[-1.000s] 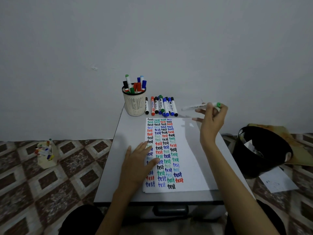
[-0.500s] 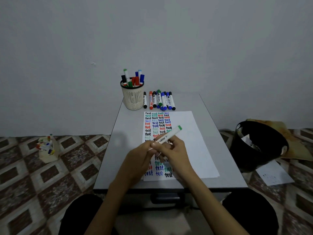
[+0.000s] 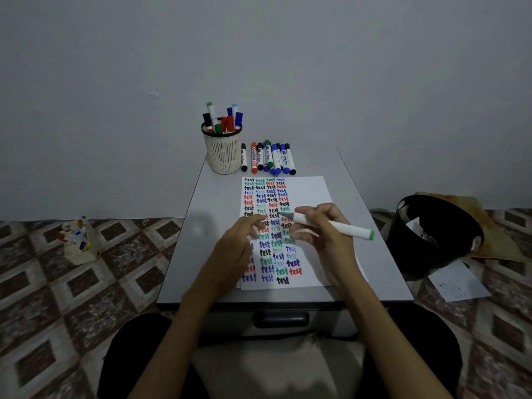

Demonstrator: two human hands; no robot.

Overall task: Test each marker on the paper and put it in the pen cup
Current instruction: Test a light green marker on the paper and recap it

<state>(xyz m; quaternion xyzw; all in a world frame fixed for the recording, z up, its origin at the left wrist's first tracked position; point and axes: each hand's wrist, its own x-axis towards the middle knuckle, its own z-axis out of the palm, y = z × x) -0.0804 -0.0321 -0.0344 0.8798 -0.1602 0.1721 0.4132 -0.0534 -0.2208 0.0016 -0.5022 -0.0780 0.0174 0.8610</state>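
Hands have parted since half a second ago: right hand (image 3: 326, 240) grips one uncapped green marker (image 3: 341, 227) above the paper (image 3: 311, 191); left hand (image 3: 233, 254) is curled, contents unclear. About eight markers (image 3: 267, 158) lie beside one pen cup (image 3: 223, 154).

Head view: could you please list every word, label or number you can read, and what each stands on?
"test": handwritten over and over in black, green, blue and red, in columns on the paper.
Printed labels on the lying markers by the pen cup: too small to read.
The green-ended marker in the right hand: no legible print.
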